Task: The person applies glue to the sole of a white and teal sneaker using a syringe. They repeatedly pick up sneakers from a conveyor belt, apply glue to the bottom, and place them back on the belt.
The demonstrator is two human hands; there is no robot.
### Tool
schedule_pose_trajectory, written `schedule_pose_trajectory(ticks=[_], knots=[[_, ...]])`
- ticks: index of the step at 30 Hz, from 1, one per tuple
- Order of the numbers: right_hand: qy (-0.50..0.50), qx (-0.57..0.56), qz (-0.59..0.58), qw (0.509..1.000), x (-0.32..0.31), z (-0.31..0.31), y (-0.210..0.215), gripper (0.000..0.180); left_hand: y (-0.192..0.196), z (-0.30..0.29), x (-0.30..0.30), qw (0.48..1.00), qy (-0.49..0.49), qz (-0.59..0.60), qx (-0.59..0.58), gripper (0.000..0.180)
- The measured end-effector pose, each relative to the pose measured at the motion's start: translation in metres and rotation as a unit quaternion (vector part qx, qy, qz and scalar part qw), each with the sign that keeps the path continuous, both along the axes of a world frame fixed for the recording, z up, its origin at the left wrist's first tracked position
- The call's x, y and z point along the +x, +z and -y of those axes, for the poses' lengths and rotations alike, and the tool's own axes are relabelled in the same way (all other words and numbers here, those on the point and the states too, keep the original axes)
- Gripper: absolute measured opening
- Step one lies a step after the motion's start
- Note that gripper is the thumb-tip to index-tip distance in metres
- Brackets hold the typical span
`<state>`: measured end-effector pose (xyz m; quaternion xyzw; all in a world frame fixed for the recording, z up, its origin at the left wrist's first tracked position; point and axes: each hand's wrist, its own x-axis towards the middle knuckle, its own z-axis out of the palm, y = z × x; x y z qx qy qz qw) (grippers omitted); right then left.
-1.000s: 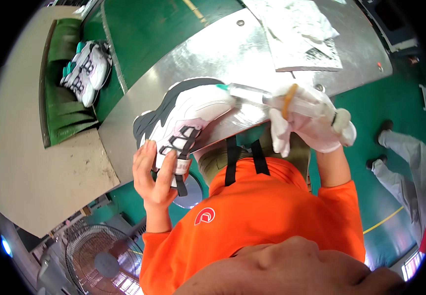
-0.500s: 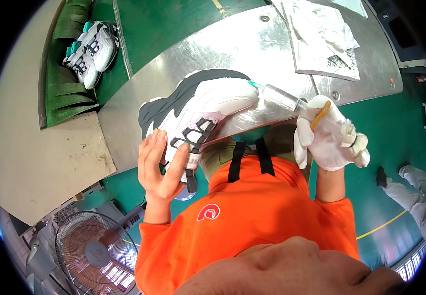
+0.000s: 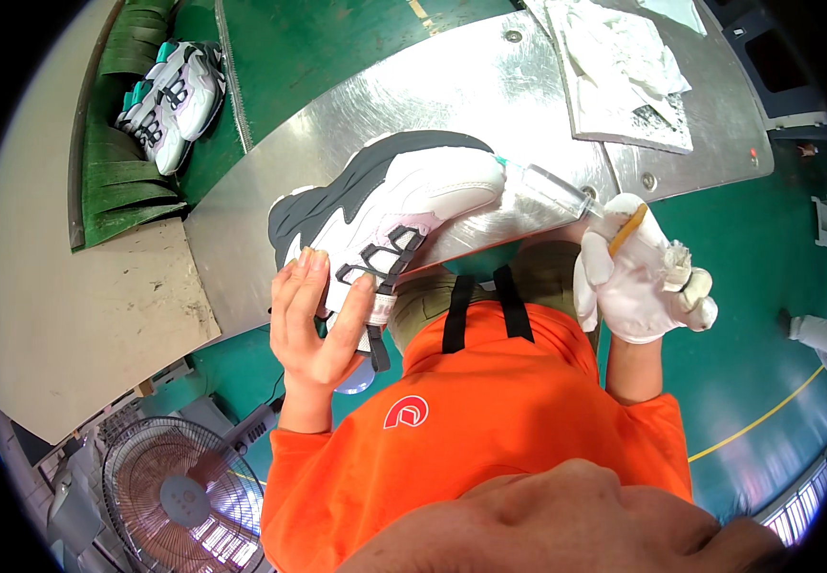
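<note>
A white sneaker with a dark grey sole and pale lilac panels lies on its side over the metal table, toe to the right. My bare left hand grips it at the ankle opening, thumb by the laces and fingers at the heel end. A white glove covers my right hand, which is closed around a clear syringe. The syringe's green tip meets the edge between upper and sole at the toe. A tan band and a bunched white scrap sit on the glove.
White cloths lie on a pale board at the back right of the metal table. Another pair of sneakers rests on a green belt by the strip curtain. A fan stands at lower left. A person's leg shows far right.
The syringe has shifted slightly right with my right hand, its tip now partly behind the toe edge. The sneaker moved very little. The person at far right has moved mostly out of view.
</note>
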<state>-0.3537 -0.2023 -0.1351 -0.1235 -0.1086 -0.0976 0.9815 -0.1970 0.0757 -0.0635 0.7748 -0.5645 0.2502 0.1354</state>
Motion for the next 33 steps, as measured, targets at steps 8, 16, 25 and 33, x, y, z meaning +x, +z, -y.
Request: schedule_pose_trajectory(ticks=[8,16,25,33], knots=[[-0.008,-0.010,-0.002,1.000,-0.008,-0.004,0.004,0.114,-0.004,0.000,0.001,1.000,-0.006,0.003,-0.007,0.033],[-0.020,-0.034,-0.015,0.999,-0.014,-0.006,0.011,0.114,-0.006,0.000,0.000,1.000,-0.003,0.004,-0.013,0.033],[-0.030,-0.084,-0.051,0.995,-0.013,-0.007,0.022,0.113,-0.004,0.001,-0.002,1.000,0.005,-0.002,-0.018,0.036],[-0.057,-0.202,-0.156,0.965,-0.012,-0.011,0.053,0.108,-0.003,0.002,-0.003,1.000,0.015,-0.007,-0.006,0.037]])
